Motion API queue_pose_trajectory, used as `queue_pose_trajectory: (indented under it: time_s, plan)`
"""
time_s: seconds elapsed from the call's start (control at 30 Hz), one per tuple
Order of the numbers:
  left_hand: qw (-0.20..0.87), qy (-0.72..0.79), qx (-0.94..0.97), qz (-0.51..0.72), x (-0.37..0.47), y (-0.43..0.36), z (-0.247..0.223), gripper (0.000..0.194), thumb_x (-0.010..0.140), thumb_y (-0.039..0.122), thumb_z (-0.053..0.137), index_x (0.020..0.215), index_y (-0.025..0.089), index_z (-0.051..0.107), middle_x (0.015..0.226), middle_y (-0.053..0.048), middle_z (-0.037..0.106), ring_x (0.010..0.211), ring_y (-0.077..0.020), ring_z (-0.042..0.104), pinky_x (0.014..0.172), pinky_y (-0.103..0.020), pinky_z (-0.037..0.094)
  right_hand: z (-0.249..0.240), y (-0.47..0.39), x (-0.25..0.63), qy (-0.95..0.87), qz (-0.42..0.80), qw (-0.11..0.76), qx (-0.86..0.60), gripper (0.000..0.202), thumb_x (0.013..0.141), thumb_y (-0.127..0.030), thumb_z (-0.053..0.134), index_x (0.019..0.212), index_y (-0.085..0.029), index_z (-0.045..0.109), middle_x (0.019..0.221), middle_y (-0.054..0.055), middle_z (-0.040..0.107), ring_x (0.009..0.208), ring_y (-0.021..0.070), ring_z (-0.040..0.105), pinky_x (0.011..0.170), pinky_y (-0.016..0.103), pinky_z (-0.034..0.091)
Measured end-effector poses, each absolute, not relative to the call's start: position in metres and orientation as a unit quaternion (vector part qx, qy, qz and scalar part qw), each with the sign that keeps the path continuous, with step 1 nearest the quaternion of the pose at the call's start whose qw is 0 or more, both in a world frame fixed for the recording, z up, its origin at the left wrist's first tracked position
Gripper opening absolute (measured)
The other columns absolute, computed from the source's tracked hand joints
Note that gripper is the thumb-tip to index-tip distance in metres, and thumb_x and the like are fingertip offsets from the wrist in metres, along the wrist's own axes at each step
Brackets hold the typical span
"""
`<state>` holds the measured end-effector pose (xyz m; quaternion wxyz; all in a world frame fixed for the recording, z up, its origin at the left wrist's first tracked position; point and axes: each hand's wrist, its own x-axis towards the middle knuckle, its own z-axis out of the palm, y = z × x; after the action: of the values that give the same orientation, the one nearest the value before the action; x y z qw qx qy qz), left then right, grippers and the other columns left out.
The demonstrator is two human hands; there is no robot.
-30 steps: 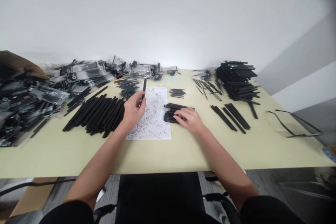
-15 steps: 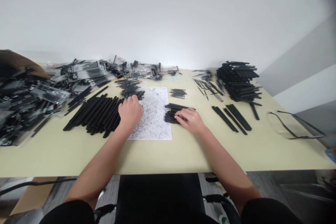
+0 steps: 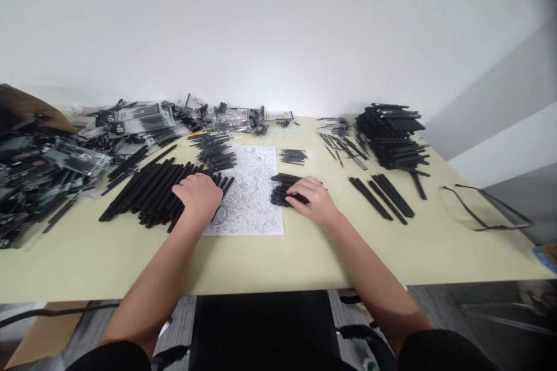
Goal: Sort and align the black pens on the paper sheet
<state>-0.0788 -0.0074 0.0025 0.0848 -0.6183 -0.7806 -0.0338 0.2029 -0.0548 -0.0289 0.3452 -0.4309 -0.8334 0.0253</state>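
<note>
1. Two hands: left hand (image 3: 199, 194), right hand (image 3: 316, 200).
2. Black sticks: one heap (image 3: 150, 188) toward the desk's (image 3: 278, 266) left edge, one bunch (image 3: 279, 193) mid-desk, one stack (image 3: 389, 130) by the far right corner; overlapping, uncountable.
3. Separate sticks (image 3: 388, 203), toward the right edge: about five.
4. Thin rods (image 3: 215, 152): three clusters.
5. Bagged packs (image 3: 143, 119): one sprawl, far left corner, uncountable.
6. Patterned sheet (image 3: 256, 208): one.
7. Glasses (image 3: 489, 227): one pair.

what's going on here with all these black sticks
At a table, a person's left grip is over the large pile of black sticks, by the left side of a patterned sheet. The right grip is on a smaller bunch of sticks at the sheet's right edge. Whether either is closed on a stick can't be seen.
</note>
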Motion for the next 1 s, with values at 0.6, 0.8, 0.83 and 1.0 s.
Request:
queue_pose_trajectory:
  time_s: [0.6,0.8,0.83,1.0]
  plan:
    - [0.176,-0.465,-0.864,-0.08,-0.02,-0.035,-0.021,0.036,0.088,0.021,0.043,0.121,0.012,0.055,0.105,-0.014,0.062,0.089,-0.0287,0.058,0.075,-0.043,0.038,-0.056,-0.052,0.208,-0.772,0.013,0.121,-0.623,0.105,0.073,-0.085,0.043,0.15,-0.015,0.032,0.151,0.018,0.039,0.138,0.0392,0.031,0.11,0.056,0.024]
    - [0.152,-0.387,-0.904,-0.102,-0.013,-0.033,-0.034,0.042,0.09,0.024,0.043,0.129,0.011,0.051,0.123,-0.015,0.06,0.1,-0.0298,0.057,0.081,-0.045,0.039,-0.055,-0.05,0.207,-0.774,0.014,0.132,-0.619,0.094,0.079,-0.079,0.044,0.145,-0.011,0.038,0.14,0.019,0.048,0.124,0.0355,0.042,0.106,0.05,0.03]
    - [0.145,-0.383,-0.906,-0.104,-0.013,-0.031,-0.035,0.042,0.09,0.024,0.043,0.129,0.011,0.051,0.123,-0.015,0.06,0.1,-0.0295,0.057,0.081,-0.045,0.039,-0.055,-0.05,0.207,-0.773,0.013,0.134,-0.62,0.093,0.08,-0.078,0.045,0.145,-0.011,0.038,0.139,0.02,0.049,0.123,0.0354,0.043,0.104,0.05,0.031]
    - [0.121,-0.38,-0.909,-0.119,-0.017,-0.025,-0.036,0.041,0.093,0.024,0.041,0.13,0.011,0.051,0.125,-0.015,0.06,0.101,-0.0281,0.058,0.083,-0.043,0.04,-0.057,-0.047,0.208,-0.77,-0.001,0.149,-0.62,0.083,0.081,-0.073,0.05,0.139,-0.013,0.045,0.131,0.018,0.053,0.116,0.0341,0.046,0.099,0.049,0.034]
